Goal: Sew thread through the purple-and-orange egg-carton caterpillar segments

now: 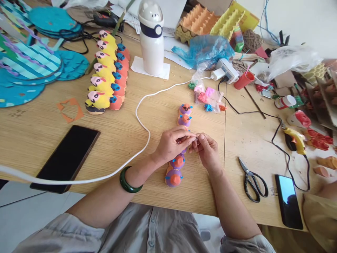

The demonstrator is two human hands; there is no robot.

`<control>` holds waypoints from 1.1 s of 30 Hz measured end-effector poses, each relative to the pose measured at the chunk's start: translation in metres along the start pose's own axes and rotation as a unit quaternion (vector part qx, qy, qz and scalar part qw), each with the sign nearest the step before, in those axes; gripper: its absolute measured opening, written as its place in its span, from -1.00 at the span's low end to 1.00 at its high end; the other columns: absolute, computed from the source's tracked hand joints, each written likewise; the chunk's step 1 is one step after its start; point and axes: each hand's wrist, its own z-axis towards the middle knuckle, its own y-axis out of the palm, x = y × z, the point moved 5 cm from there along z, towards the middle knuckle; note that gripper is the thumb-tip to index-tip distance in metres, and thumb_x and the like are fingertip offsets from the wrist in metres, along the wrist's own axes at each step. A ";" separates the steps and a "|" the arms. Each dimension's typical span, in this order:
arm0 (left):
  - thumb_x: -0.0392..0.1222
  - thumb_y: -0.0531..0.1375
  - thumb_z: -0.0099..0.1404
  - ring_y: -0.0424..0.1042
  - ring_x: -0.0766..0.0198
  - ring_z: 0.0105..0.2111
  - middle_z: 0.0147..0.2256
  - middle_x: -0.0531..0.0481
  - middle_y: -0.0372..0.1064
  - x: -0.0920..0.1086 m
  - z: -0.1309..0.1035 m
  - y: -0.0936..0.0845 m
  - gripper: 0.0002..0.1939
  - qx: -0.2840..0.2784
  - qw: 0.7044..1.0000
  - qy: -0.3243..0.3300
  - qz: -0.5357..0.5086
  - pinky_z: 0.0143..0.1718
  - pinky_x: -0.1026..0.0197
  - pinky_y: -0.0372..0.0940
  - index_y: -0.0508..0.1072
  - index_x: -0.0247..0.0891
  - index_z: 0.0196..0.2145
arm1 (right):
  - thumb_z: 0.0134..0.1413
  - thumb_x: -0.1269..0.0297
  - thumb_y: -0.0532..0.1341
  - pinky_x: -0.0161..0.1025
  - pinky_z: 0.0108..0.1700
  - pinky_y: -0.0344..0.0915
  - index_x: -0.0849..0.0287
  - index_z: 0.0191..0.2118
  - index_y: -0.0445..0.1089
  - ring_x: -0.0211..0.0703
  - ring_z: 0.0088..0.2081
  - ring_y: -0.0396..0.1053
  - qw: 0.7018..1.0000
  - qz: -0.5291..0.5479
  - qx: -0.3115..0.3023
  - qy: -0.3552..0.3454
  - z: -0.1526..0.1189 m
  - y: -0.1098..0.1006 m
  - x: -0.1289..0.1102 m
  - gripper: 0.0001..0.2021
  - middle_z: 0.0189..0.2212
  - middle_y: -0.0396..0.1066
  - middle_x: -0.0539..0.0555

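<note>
My left hand and my right hand meet in a pinch, fingertips against fingertips. A tiny dark bit shows between them, too small to name. Beneath the hands runs a strip of egg-carton cups, purple with orange faces and blue ears, lying lengthwise on the table. Its middle cups are partly hidden by my fingers. The farthest cup has dark marks on its face. Past the strip, small bags of coloured modelling clay lie open, with blue and orange lumps beside them.
Yellow and orange egg-carton figures stand at the back left. A white bottle is behind. A white cable crosses the table. Phones flank me; scissors and a yellow glue gun lie right, near another person's sleeve.
</note>
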 end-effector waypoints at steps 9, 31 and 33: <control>-0.25 0.29 0.40 0.34 0.43 -0.50 -0.45 0.07 0.47 -0.006 0.000 -0.003 -0.88 0.023 0.999 -0.039 -0.017 -0.46 0.37 0.24 0.66 -0.26 -0.19 | -0.06 0.00 0.50 -0.29 -0.49 0.45 0.12 -0.46 0.50 -0.37 -0.61 0.13 0.999 0.013 0.037 0.008 0.001 -0.001 -0.006 -0.68 -0.62 0.31 -0.12; -0.24 0.24 0.43 0.60 0.30 -0.25 -0.24 -0.06 0.65 -0.010 -0.001 0.000 -0.80 0.009 0.993 -0.093 -0.067 -0.16 0.30 0.44 0.68 -0.27 -0.12 | -0.07 0.05 0.51 -0.37 -0.51 0.44 0.14 -0.41 0.50 -0.40 -0.60 0.19 0.998 0.038 0.026 0.041 0.002 0.000 -0.004 -0.70 -0.58 0.34 -0.12; -0.22 0.25 0.42 0.60 0.30 -0.25 -0.23 -0.06 0.66 -0.011 -0.001 -0.002 -0.81 0.020 0.992 -0.106 -0.070 -0.16 0.29 0.44 0.68 -0.26 -0.12 | -0.05 0.04 0.50 -0.37 -0.51 0.44 0.14 -0.43 0.48 -0.40 -0.60 0.15 0.998 0.038 0.042 0.035 0.002 -0.002 -0.005 -0.69 -0.60 0.31 -0.13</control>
